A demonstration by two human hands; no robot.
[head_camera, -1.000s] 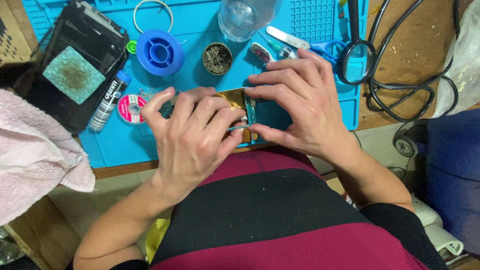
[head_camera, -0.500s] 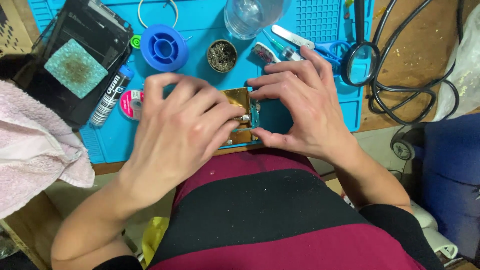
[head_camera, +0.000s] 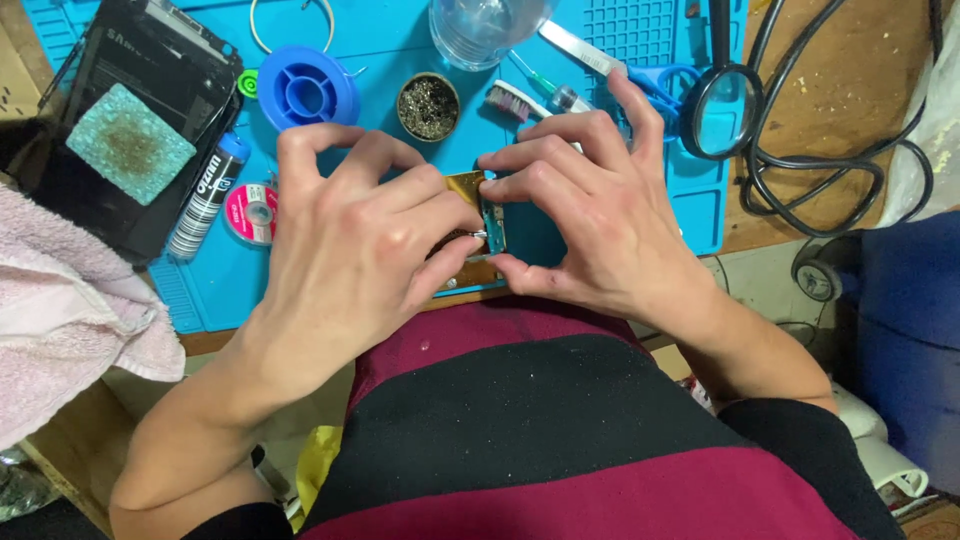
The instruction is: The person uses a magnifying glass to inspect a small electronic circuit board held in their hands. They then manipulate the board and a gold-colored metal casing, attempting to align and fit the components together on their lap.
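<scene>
Both of my hands meet over a small gold-coloured flat part (head_camera: 470,190) at the near edge of a blue work mat (head_camera: 400,50). My left hand (head_camera: 350,250) pinches a thin metal tool whose tip (head_camera: 478,236) touches the part. My right hand (head_camera: 590,215) grips the part's right edge between thumb and fingers. Most of the part is hidden under my fingers.
On the mat lie a blue solder spool (head_camera: 305,92), a round tin of brass wool (head_camera: 428,105), a clear glass (head_camera: 480,25), a small brush (head_camera: 520,100), a tube (head_camera: 205,195) and a pink reel (head_camera: 250,213). A black stand with a green sponge (head_camera: 130,145) sits left, a pink towel (head_camera: 60,310) below it. A magnifier (head_camera: 722,110) and black cables (head_camera: 830,150) lie right.
My left hand has shifted slightly up and right over the part, and the view has drawn a little closer. My right hand keeps its grip.
</scene>
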